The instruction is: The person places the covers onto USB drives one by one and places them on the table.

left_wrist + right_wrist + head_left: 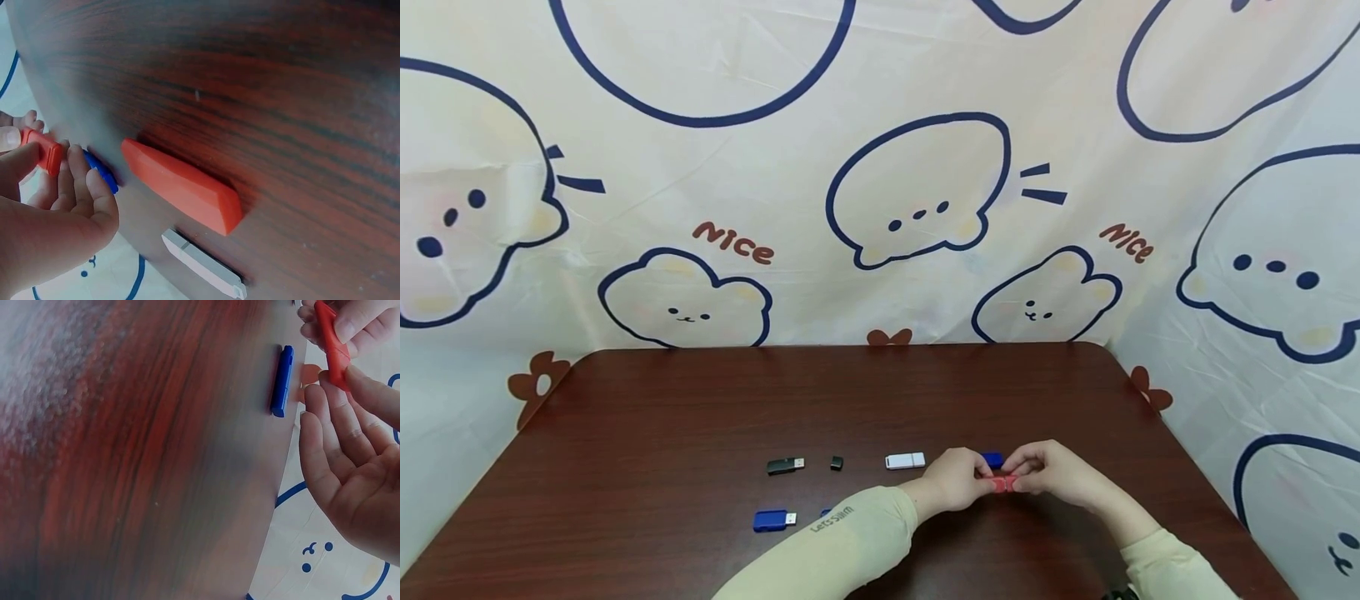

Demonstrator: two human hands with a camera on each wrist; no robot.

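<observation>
Pinched between both hands is a red USB flash drive (1002, 483), capped, with a seam across its middle in the right wrist view. My left hand (953, 480) grips one end with thumb and fingers. On the other end are the thumb and fingertips of my right hand (1063, 473); its remaining fingers spread loosely in the right wrist view. Just behind the hands lies a blue USB drive (283, 382) on the table. Another red USB drive (181, 185) lies below my left hand, hidden by it in the head view.
A white USB drive (905, 461) lies left of the hands. Farther left are an uncapped black USB drive (785, 466), its small black cap (837, 463) and an uncapped blue drive (773, 521). A blue piece (825, 512) shows partly behind the left sleeve. A patterned curtain (917, 183) surrounds the brown table (647, 417).
</observation>
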